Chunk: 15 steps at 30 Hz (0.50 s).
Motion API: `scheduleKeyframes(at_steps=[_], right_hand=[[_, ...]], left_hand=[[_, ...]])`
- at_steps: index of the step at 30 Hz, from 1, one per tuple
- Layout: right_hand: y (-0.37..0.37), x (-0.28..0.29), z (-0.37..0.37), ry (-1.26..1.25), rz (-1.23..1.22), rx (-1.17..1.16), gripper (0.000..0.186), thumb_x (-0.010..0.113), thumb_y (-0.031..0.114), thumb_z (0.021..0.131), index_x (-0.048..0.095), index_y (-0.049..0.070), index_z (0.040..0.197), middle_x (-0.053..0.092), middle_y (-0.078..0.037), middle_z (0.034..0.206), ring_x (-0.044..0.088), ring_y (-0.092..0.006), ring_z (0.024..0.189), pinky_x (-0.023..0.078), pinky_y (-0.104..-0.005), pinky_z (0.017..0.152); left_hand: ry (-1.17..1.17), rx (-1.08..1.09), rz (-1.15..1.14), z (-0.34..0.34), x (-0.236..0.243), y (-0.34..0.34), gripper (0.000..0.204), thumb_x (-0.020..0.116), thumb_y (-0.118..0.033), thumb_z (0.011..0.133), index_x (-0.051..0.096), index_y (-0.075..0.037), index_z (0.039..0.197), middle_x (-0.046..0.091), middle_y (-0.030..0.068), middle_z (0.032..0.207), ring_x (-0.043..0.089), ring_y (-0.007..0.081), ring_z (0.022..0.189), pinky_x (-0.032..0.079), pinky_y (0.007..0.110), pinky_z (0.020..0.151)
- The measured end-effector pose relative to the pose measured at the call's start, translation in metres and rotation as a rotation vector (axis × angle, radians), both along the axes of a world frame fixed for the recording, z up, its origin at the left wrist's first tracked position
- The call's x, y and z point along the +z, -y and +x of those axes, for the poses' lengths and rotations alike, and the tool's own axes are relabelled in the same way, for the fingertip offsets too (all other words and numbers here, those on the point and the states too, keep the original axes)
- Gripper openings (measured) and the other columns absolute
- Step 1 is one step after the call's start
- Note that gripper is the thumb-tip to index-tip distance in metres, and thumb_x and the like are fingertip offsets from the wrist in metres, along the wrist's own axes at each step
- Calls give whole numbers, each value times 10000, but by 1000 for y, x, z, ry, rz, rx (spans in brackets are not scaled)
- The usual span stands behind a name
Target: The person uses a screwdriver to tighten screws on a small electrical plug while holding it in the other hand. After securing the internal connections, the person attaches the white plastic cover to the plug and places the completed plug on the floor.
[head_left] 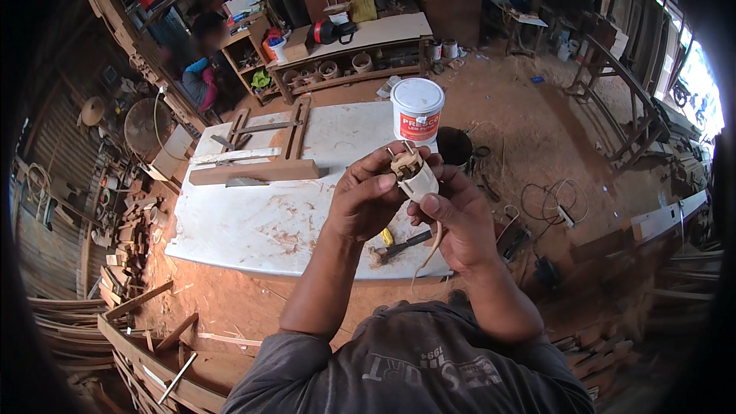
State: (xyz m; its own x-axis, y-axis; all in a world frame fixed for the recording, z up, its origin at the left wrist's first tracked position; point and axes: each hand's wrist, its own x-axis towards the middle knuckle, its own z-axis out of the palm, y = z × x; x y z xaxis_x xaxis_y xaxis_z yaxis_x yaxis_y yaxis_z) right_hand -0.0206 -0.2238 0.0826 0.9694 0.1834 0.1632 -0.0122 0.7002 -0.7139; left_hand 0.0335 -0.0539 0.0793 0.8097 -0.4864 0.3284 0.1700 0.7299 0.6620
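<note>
Between both hands, above the right part of the white table (299,241), is a white two-pin electric plug (420,182). Its pins point up and away from me, and its beige inner part shows beside the white shell. My left hand (364,193) pinches the plug's pin end with thumb and fingers. Around the shell from the right closes my right hand (464,222), thumb near the cable end. A thin pale cable (432,251) hangs from the plug past my right palm. Below the hands a dark-handled hammer (406,245) lies on the table beside a small yellow object (386,236).
A white tub with a red label (418,103) stands at the table's far right. Wooden frame pieces (253,172) lie far left. A coiled cable with a power strip (566,216) is on the floor at right. A person (205,69) sits beyond the table, left; scrap wood lies around.
</note>
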Motion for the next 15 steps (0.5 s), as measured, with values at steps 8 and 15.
scheduleKeyframes(at_steps=[8,15], right_hand=[[2,-1,3,42,-45,-18,474,784,133,901,533,-17,1275,688,-100,1075,702,-158,841,598,-303,747],[3,1,-4,114,-197,-33,440,698,229,984,576,-70,1284,689,-88,1055,667,-134,873,553,-286,790]], left_hand=[[129,235,136,-1,14,-1,366,710,-207,937,614,18,1209,649,244,1237,638,353,1177,531,492,1009],[178,367,253,-10,17,-2,253,686,-150,966,649,9,1158,689,229,1150,684,309,1073,548,447,952]])
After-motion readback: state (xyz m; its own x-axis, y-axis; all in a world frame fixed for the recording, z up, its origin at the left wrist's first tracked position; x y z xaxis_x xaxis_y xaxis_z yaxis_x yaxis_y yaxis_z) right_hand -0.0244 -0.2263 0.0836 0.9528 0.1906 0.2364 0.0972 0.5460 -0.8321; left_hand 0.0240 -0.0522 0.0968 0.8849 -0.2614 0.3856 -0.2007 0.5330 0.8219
